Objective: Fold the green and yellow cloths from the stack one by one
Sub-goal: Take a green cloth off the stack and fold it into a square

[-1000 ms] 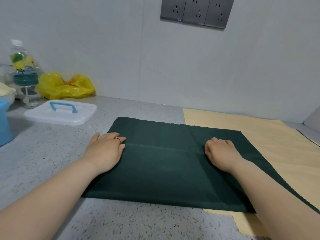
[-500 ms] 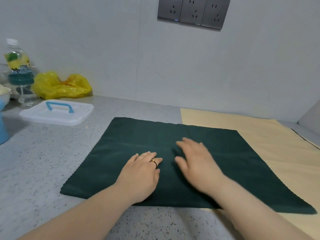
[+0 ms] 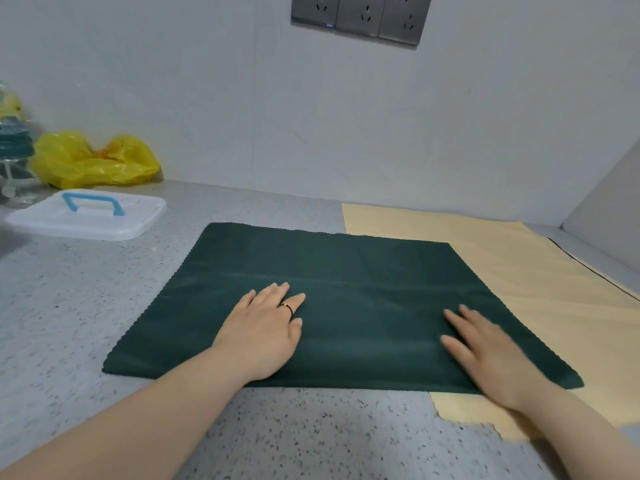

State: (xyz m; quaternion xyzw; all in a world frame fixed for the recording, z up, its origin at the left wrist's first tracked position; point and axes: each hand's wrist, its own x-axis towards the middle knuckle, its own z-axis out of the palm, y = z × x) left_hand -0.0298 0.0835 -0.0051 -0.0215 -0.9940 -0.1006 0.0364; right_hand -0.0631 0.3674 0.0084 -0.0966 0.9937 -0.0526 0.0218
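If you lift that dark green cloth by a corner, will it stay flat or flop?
Probably flop: the thin dark green cloth lies flat with soft creases. It looks light, barely rising above the speckled grey countertop. It might slide if pushed; that counter looks smooth.

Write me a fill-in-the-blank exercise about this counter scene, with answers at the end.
The left hand wears a ____. The cloth under the right hand is dark ____. The lid has a handle coloured ____.
Missing words: ring; green; blue.
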